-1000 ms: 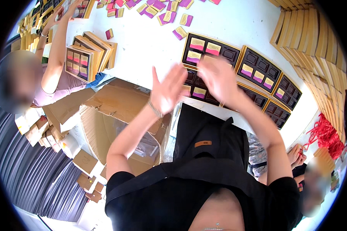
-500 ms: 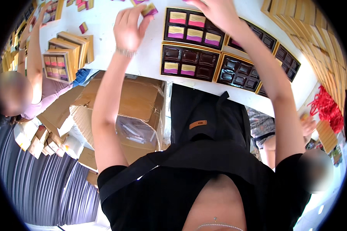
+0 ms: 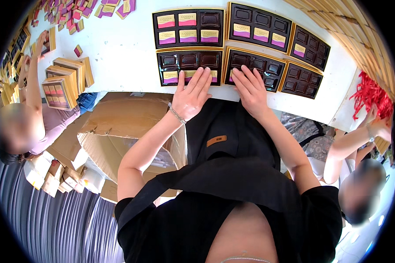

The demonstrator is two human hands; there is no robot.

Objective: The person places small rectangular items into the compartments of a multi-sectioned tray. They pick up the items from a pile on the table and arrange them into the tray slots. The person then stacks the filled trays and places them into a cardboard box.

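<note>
My left hand (image 3: 191, 95) lies with fingers stretched over the front row of the near left chocolate box (image 3: 193, 59), on small gold-and-purple pieces (image 3: 170, 78). My right hand (image 3: 252, 91) rests, fingers extended, on the left front part of the near middle box (image 3: 260, 64). Beside its fingertips shows a bit of another gold-and-purple piece (image 3: 231, 78), mostly covered. The far left box (image 3: 188, 29) holds several pieces, two of them gold and pink. Three gold-and-purple pieces fill the front row of the far middle box (image 3: 260, 24).
Two more boxes, one far (image 3: 310, 39) and one near (image 3: 301, 81), stand at the right. Loose pieces (image 3: 72, 13) lie heaped far left, near stacked boxes (image 3: 66, 81). Co-workers reach in at both sides. Red shredded filler (image 3: 373, 96) is at right; a cardboard carton (image 3: 127, 114) stands below the table.
Both hands have come back from the table's far side to the near boxes. The near left box's front row has gained a piece. The right co-worker's arm now reaches to the red filler.
</note>
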